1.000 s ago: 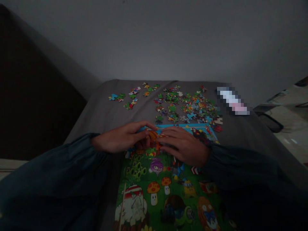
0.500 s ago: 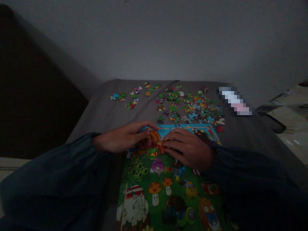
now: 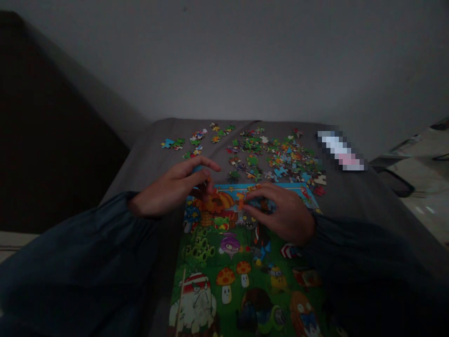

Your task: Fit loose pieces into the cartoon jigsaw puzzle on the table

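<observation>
A colourful picture sheet [image 3: 229,255] with cartoon plants and mushrooms lies in front of me. Above its upper left edge is my left hand [image 3: 171,187], thumb and fingers closed on a puzzle piece [image 3: 198,168] of which only bits of blue and orange show. My right hand [image 3: 284,210] is over the upper right part of the sheet. Its thumb and forefinger pinch a small orange puzzle piece [image 3: 241,200], partly covered by the fingertips. Beyond the sheet, many loose puzzle pieces [image 3: 280,172] are spread in a heap.
A smaller scatter of puzzle pieces [image 3: 168,143] lies at the far left of the grey cloth-covered surface [image 3: 140,161]. A blurred-out phone-like object [image 3: 342,152] rests at the right. A pale wall [image 3: 224,61] rises behind.
My left hand has lifted up and left, away from the sheet and from my right hand. The right fingers have drawn slightly right, uncovering the pumpkin picture and the orange piece.
</observation>
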The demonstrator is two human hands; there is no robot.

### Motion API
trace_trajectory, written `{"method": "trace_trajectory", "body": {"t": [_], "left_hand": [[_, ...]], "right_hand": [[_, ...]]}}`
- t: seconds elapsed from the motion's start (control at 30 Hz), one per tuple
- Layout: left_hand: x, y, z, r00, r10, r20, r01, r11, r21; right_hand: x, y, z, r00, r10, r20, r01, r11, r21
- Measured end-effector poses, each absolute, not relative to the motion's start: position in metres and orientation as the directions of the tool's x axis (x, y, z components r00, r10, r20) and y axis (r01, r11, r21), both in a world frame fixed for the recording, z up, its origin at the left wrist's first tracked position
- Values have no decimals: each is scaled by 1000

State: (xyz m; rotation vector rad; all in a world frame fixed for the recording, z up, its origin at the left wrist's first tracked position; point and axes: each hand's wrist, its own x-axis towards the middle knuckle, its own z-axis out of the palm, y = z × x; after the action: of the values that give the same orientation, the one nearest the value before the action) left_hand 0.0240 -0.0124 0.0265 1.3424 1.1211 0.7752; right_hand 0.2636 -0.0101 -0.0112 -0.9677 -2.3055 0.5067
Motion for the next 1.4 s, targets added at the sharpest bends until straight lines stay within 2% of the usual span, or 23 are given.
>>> {"method": "trace_trajectory", "body": {"t": [0.1, 0.17, 0.23, 0.4, 0.53, 0.7, 0.9, 1.07, 1.13, 1.27, 1.4], "left_hand": [[26, -14, 24, 422, 881, -214, 196, 141, 970], [27, -14, 23, 503, 823, -264, 253, 152, 955], [28, -15, 23, 530, 790, -308, 309, 158, 938], [26, -14, 23, 512, 785, -347, 381, 155, 911], [24, -13, 24, 498, 788, -362, 378, 178, 908], [25, -12, 23, 455, 798, -395, 334, 259, 906], [28, -9, 17, 292, 855, -429, 303, 343, 889], [27, -8, 11, 277, 874, -398, 288, 320, 903], [25, -8, 9, 283, 878, -386, 297, 303, 906], [24, -7, 7, 295, 876, -381, 327, 282, 902], [24, -6, 7, 318, 873, -370, 315, 271, 910]], "right_hand": [[263, -10, -12, -554, 773, 309, 445, 589, -675], [262, -10, -12, -544, 810, 220, 354, 459, -815], [260, -9, -12, -553, 822, 134, 280, 335, -900], [258, -7, -11, -539, 839, 70, 255, 242, -936], [256, -8, -12, -497, 868, -9, 209, 110, -972], [251, -4, -6, -521, 844, -128, 269, 20, -963], [230, 13, 4, -615, 784, -87, 353, 175, -919], [219, 14, 3, -561, 826, -52, 438, 242, -866], [220, 11, 4, -590, 808, -7, 493, 353, -795], [226, 6, 7, -707, 691, 149, 532, 659, -531], [224, 8, 1, -797, 574, 190, 442, 768, -463]]}}
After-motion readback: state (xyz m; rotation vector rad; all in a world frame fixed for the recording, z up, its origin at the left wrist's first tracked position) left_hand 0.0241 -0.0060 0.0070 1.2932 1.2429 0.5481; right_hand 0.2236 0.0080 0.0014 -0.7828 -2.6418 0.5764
